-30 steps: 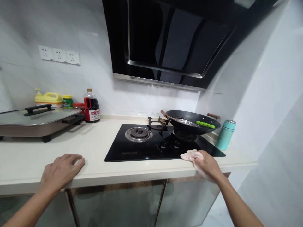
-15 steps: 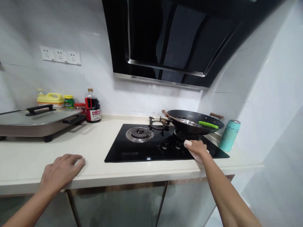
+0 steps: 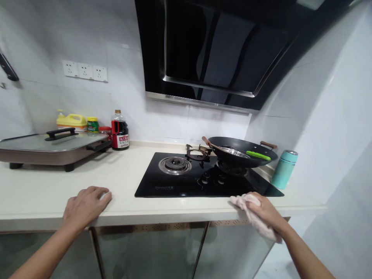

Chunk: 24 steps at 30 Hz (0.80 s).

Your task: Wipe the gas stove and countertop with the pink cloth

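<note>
With the right hand's grip (image 3: 264, 207) closed around the pale pink cloth (image 3: 257, 221) by the front edge of the black hob (image 3: 188, 186), and the left hand (image 3: 87, 203) loosely curled on the bench (image 3: 124, 166), careful wiping calls for gathering the dangling tail and avoiding the wok (image 3: 247, 161).

A cream countertop (image 3: 124, 176) carries a lidded pan (image 3: 46, 157), a dark sauce bottle (image 3: 120, 133), a black hob (image 3: 186, 186) and a turquoise flask (image 3: 284, 171).
</note>
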Tool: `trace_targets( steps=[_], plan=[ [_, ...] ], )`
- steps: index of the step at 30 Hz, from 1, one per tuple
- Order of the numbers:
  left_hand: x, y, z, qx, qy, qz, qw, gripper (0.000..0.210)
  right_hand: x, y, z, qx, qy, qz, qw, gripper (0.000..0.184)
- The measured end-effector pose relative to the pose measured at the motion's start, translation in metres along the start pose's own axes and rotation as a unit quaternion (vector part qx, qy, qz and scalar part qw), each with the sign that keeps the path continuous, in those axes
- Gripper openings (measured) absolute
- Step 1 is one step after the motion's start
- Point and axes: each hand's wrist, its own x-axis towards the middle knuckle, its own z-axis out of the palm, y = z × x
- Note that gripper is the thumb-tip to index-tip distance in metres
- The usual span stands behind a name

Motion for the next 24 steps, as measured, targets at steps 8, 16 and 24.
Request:
trace_targets(
  steps=[8, 16, 24],
  plan=[
    [-0.003, 0.006, -0.003, 0.011, -0.007, -0.006, 1.000, 0.048, 0.021, 0.039, -0.054, -0.190, 0.123, 0.206, 0.952, 0.052],
    [-0.008, 0.014, -0.007, -0.013, 0.004, -0.012, 1.000, 0.045, 0.035, -0.056, 0.053, -0.267, 0.056, 0.077, 0.959, 0.042],
    [-0.008, 0.012, -0.002, -0.019, 0.029, -0.006, 0.999, 0.046, 0.035, -0.215, 0.177, -0.185, -0.028, -0.116, 0.976, 0.036]
  ],
)
